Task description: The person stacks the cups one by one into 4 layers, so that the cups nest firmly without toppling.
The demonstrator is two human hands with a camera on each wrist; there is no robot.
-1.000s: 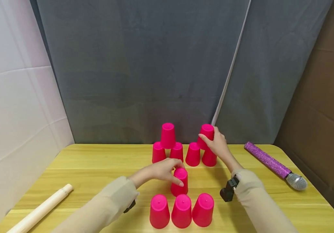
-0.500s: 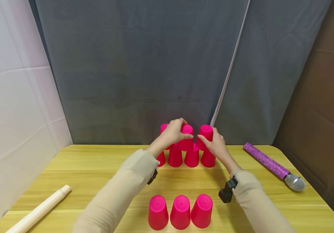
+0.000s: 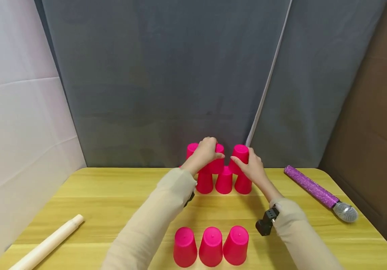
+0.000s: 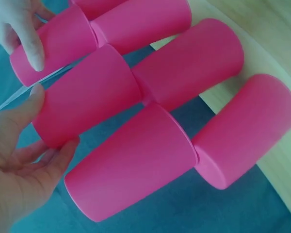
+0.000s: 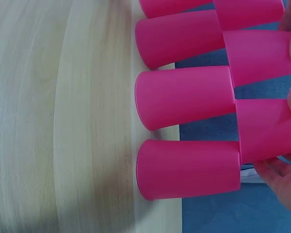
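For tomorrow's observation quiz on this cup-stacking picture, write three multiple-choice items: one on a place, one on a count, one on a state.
1. Where does the microphone lie?
A. at the table's right edge
B. among the cups
C. at the left edge

2. How many pink cups stand in the near row?
A. two
B. three
C. five

3. What is the left hand doing?
A. resting flat on the table
B. gripping the wooden stick
C. holding the middle upper cup of the far stack

Answers: 1 A, its purple handle runs along the right side; 2 B, three cups stand side by side upside down; 3 C, its fingers curl round that cup.
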